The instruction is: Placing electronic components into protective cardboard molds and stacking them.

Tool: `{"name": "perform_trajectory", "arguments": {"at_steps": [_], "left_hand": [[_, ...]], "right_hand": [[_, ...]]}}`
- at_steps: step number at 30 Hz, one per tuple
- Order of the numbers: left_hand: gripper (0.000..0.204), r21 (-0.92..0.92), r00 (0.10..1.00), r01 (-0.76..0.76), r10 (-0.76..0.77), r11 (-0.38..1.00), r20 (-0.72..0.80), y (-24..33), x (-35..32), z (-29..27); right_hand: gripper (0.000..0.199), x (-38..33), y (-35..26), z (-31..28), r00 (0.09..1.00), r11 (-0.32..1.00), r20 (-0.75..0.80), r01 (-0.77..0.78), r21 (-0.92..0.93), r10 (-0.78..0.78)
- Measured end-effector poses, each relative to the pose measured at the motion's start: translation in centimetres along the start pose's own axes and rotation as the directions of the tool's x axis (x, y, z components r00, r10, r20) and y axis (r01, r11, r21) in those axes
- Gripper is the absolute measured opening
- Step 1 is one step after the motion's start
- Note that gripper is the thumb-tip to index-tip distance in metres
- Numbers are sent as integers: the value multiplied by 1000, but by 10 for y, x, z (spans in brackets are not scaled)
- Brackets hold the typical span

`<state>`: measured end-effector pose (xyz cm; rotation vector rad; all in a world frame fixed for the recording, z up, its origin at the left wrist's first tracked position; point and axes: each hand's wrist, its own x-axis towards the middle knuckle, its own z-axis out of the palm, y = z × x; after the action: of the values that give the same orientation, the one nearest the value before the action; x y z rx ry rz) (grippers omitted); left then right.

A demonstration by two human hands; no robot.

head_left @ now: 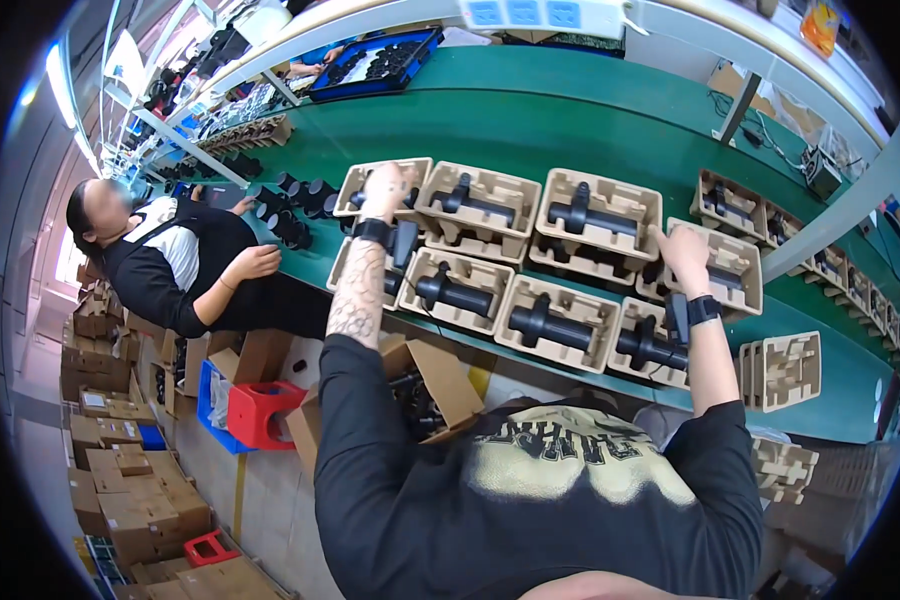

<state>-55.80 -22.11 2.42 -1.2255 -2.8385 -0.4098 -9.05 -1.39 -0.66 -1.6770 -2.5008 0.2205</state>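
Several beige moulded-pulp trays stand in two rows on the green bench, some stacked, with black tubular parts in their hollows. My left hand (388, 190) is over the far-left tray (353, 186), its fingertips hard to make out. My right hand (684, 256) grips the left rim of a tray (738, 262) at the right end of the far row, which also holds a black part. Between my hands stand a tray with a black tubular part (592, 212) and another beige tray (527, 196). In the near row, black parts (545, 322) lie in their trays.
To the left, a person (185, 255) sits beside black cylindrical parts (290, 228) on the bench (490, 110). A blue crate (375, 65) stands at the back. Empty trays (795, 370) stand at right. Below are an open carton (445, 385) and a red stool (262, 412).
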Motion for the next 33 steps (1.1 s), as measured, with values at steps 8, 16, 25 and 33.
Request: {"name": "perform_trajectory", "arguments": {"at_steps": [8,16,25,33], "left_hand": [[26,118,950,-284,262,952,171,-20,36,84],[26,274,902,-431,420,860,101,-11,77,-10],[49,383,930,-356,362,853,58,-88,260,83],[70,134,929,-290,246,948,276,-22,238,204]], "right_hand": [[32,20,-2,34,1000,999,0,24,26,-24],[18,38,-64,-50,981,970,-195,58,234,-11],[22,219,-116,83,957,960,-289,74,271,8],[25,229,-50,206,934,974,-327,-73,214,142]]}}
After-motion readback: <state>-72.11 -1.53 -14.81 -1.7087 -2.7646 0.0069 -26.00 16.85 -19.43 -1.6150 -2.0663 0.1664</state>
